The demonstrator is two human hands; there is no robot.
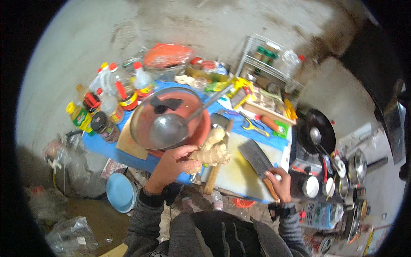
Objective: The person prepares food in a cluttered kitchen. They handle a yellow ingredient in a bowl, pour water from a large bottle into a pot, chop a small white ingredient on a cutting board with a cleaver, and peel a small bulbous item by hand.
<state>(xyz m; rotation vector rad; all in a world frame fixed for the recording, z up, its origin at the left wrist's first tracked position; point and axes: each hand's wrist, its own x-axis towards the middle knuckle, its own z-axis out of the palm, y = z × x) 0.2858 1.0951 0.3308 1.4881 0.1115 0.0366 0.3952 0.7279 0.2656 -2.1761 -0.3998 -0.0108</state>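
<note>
In my left hand [173, 165] is a knobbly piece of ginger root [213, 151], lifted beside the left edge of the white cutting board [231, 180]. My right hand [280, 183] has its fingers around the wooden handle of a cleaver [257, 157], close to the blade. That dark blade slants over the board, pointing to the upper left. Partly behind the ginger, a second wooden-handled tool [212, 181] lies along the board's left side; the ginger hides its middle. A red basin [205, 125] stands left of the board, with a metal ladle [169, 130] across it.
Several sauce bottles [116, 85] crowd the table's left end. Yellow-handled scissors [255, 128] and a wooden tray [269, 112] lie beyond the board. On the right are a black wok [316, 128] and a white bowl [310, 187]. Light-blue basins [120, 192] sit low at left.
</note>
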